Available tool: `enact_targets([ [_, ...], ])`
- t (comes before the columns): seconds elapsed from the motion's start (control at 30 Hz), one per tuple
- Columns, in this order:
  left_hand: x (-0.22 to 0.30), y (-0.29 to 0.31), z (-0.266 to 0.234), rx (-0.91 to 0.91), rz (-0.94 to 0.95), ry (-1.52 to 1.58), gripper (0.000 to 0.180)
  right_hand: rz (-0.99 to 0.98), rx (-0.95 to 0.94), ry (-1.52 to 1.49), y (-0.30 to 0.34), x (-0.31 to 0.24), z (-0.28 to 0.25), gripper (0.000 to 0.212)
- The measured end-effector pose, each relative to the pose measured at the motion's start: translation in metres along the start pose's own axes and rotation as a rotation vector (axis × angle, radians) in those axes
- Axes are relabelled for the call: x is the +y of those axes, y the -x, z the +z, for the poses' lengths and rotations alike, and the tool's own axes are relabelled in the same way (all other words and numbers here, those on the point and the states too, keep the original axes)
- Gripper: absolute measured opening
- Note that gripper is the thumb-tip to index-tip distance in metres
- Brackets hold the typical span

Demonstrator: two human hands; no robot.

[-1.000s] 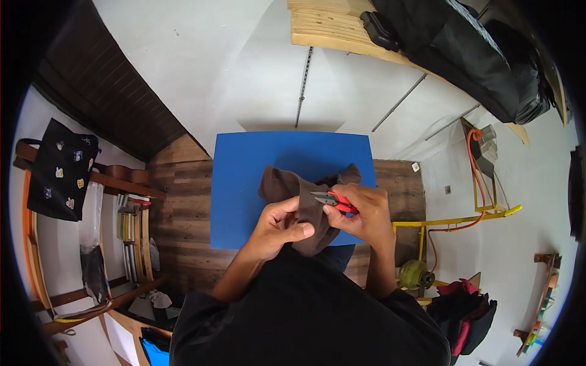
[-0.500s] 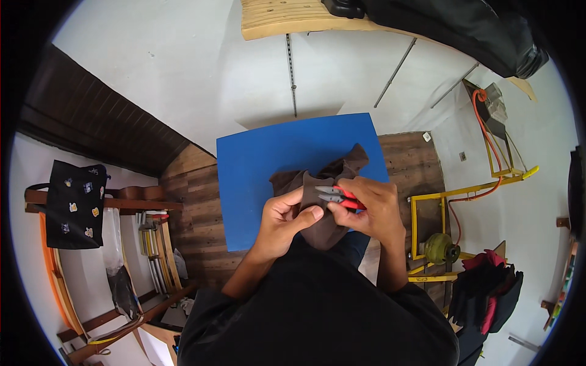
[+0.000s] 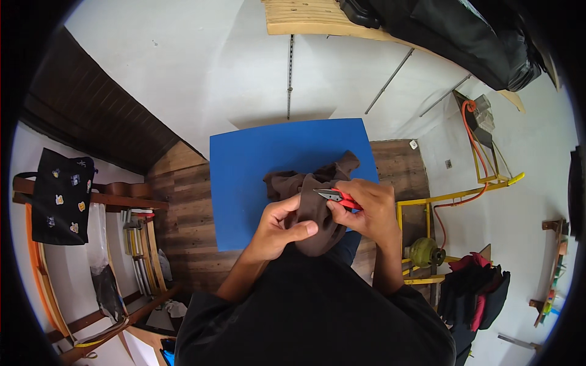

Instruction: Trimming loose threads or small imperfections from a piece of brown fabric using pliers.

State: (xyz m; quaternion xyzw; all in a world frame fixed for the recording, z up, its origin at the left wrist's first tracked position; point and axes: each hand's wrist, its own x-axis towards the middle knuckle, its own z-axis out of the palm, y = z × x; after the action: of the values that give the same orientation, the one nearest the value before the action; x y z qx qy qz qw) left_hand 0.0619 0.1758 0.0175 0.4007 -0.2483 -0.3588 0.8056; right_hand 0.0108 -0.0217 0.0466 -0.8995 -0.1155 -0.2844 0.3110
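Observation:
A crumpled piece of dark brown cloth [image 3: 312,210] lies partly on the blue tabletop [image 3: 244,177] and hangs over its near edge. My left hand [image 3: 274,229] pinches the cloth from the left, thumb on top and the other fingers partly hidden behind the fabric. In my right hand [image 3: 375,210] is a pair of thread snips [image 3: 348,200] with red handles and grey metal blades. The blades point left over the cloth and look nearly closed; whether they touch the fabric I cannot tell.
A wooden shelf [image 3: 293,21] holding black bags [image 3: 452,43] juts out above the far wall. On the right stands a yellow metal frame [image 3: 400,238] with a green gas cylinder [image 3: 425,252] and dark garments [image 3: 470,293]. A black tote bag [image 3: 64,195] hangs at left.
The snips' blades have come closer together. Both hands still hold the cloth and snips in nearly the same place, while the whole view has shifted slightly.

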Motion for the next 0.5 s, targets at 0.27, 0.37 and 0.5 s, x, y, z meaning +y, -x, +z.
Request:
enact_targets([
  [0.27, 0.001, -0.004, -0.002, 0.191, 0.081, -0.074, 0.027, 0.017, 0.019, -0.015, -0.008, -0.018, 0.009, 0.024],
  [0.37, 0.002, 0.000, -0.003, 0.186, 0.041, -0.035, 0.028, 0.045, 0.009, 0.011, -0.006, -0.013, 0.011, 0.024],
  [0.5, -0.001, 0.007, -0.008, 0.116, -0.006, 0.047, 0.036, 0.020, -0.015, 0.017, -0.013, -0.019, 0.011, 0.026],
])
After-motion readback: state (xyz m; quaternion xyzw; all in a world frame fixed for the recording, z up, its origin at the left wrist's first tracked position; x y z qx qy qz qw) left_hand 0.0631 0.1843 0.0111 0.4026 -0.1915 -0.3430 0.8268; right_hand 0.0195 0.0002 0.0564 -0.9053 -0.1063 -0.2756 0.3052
